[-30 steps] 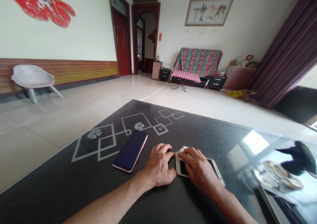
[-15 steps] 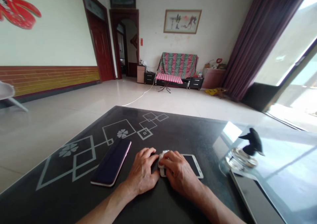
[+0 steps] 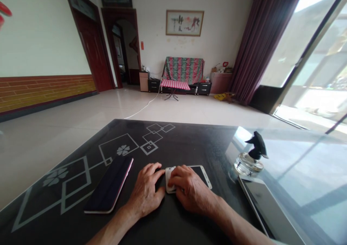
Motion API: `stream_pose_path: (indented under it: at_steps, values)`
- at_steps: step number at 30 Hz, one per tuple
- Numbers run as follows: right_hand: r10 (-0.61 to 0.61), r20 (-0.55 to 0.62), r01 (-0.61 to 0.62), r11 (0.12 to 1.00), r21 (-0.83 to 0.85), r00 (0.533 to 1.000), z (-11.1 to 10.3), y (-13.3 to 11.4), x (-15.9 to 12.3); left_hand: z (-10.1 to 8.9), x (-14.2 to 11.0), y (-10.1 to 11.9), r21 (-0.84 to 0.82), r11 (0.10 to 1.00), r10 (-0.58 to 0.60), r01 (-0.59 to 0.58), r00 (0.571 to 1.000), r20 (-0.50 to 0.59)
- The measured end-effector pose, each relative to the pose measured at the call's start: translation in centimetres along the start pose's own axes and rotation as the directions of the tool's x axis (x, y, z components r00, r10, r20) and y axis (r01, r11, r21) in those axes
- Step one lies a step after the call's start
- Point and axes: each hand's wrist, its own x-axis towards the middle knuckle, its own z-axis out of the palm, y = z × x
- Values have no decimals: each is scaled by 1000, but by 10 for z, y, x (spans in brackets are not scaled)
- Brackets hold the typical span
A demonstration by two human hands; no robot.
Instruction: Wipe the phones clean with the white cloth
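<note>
A white smartphone (image 3: 201, 172) lies face up on the dark table, its long side running left to right. Over its left half, my right hand (image 3: 189, 183) has its fingers curled on a small white wad (image 3: 170, 173), tissue or cloth, pressed to the screen. Most of that wad is hidden under the fingers. My left hand (image 3: 148, 189) rests at the phone's left end, fingers apart, index finger and thumb touching or nearly touching its edge. Left of that hand lies a dark purple phone or phone case (image 3: 108, 185) with a pinkish rim.
A clear spray bottle with a black trigger head (image 3: 256, 147) stands to the right. Nearer me lies a tablet-like flat device (image 3: 271, 209). The glossy black table (image 3: 189, 140) bears grey square and flower patterns. Beyond are a checked small table (image 3: 175, 84) and a purple curtain (image 3: 260, 39).
My right hand and the white wad have slid slightly toward me over the phone, and less of the wad shows. The view has turned to the right. My left hand stays by the phone's end.
</note>
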Motion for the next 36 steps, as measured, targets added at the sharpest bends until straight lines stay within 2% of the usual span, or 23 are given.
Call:
stream_pose_path:
  at_steps: [3,6,13,16,18,24,33,36]
  values:
    - [-42,20,41,999,11,999,1,-2,2,-2,0,1,4,1000,-3,3,1000,8]
    - [-20,50,20,1000,-4,999,-5,-2,3,-3,0,2,7,1000,-15,15,1000,26]
    - [140,137,-127,987,-96,981,-29,10,-1,-2,0,2,-20,1000,1,0,999,39]
    - [234,96,-216,962,-167,967,-32,20,-3,-5,-1,4,-49,998,42,-37,994,100]
    - [254,55,-240,953,-185,966,-30,26,-4,-8,-2,6,-49,998,41,-33,987,153]
    - [184,-4,-182,968,-172,983,-14,18,1,-12,0,10,-4,999,45,-45,969,244]
    - [98,27,-94,990,-103,995,-6,1,2,-7,-1,7,-46,997,74,-67,984,164]
    - [113,23,-110,987,-117,993,-5,0,2,-7,0,8,-57,996,70,-62,986,153]
